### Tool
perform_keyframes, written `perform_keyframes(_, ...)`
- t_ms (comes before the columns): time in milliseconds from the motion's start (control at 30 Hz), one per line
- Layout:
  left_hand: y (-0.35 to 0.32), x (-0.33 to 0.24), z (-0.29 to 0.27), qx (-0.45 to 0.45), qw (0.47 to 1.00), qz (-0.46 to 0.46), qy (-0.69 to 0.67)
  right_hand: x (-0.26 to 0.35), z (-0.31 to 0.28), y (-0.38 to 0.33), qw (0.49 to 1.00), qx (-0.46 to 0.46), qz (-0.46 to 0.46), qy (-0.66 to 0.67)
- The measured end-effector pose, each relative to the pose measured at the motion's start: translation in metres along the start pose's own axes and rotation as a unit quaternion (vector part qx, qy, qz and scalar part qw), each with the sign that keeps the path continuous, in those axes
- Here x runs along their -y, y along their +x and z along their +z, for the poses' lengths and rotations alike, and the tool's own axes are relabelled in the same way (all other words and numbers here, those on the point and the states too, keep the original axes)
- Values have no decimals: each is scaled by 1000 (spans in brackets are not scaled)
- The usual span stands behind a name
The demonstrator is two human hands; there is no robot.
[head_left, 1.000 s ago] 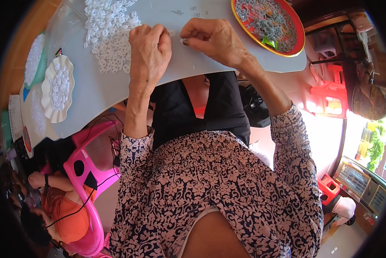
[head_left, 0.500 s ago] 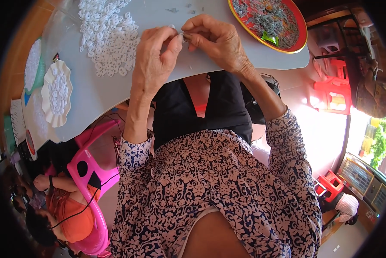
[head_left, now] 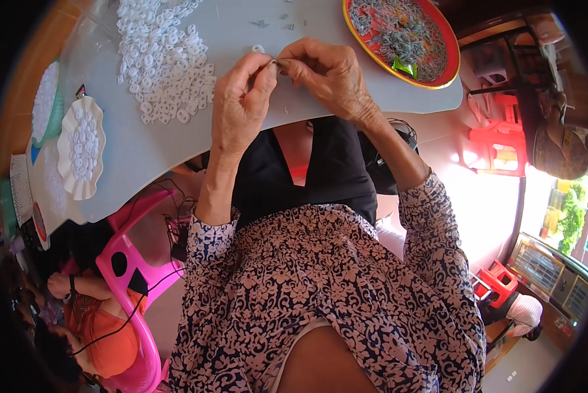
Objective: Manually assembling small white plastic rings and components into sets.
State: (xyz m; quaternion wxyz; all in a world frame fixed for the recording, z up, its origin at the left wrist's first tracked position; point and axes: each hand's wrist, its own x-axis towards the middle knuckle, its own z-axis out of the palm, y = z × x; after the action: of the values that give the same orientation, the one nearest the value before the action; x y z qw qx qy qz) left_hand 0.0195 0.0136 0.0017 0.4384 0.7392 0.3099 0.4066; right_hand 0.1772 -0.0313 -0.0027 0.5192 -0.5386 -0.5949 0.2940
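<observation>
Above the near edge of the grey table my left hand point(head_left: 243, 98) and my right hand point(head_left: 331, 77) meet at the fingertips. Both are closed in a pinch, and whatever lies between them is too small and covered to name. A white oval plastic piece with a hole point(head_left: 258, 48) shows just beyond my left fingers. To the left of that hand spreads a pile of similar white plastic pieces point(head_left: 166, 62). Several tiny grey metal pieces point(head_left: 261, 24) are scattered on the table beyond my hands.
A red tray with a gold rim point(head_left: 452, 72) stands at the right, holding many grey metal pieces and a green packet point(head_left: 404, 67). On the left is a scalloped white dish point(head_left: 68, 154) of white pieces. A person sits on a pink chair point(head_left: 151, 350) at lower left.
The fingertips of my two hands have come closer together, still pinching. The white oval piece beyond my left fingers shows more fully. The whole view has shifted slightly.
</observation>
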Motion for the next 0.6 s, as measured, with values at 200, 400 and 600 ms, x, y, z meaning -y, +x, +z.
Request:
perform_keyframes(200,0,1,1,-41,998,-39,-34,3,-25,29,980,-17,-93,-176)
perform_keyframes(400,-2,0,-6,-36,994,-77,-74,-3,-57,75,902,119,-181,-372)
perform_keyframes(600,-2,3,-2,-35,994,-69,-73,0,-56,82,841,211,-180,-465)
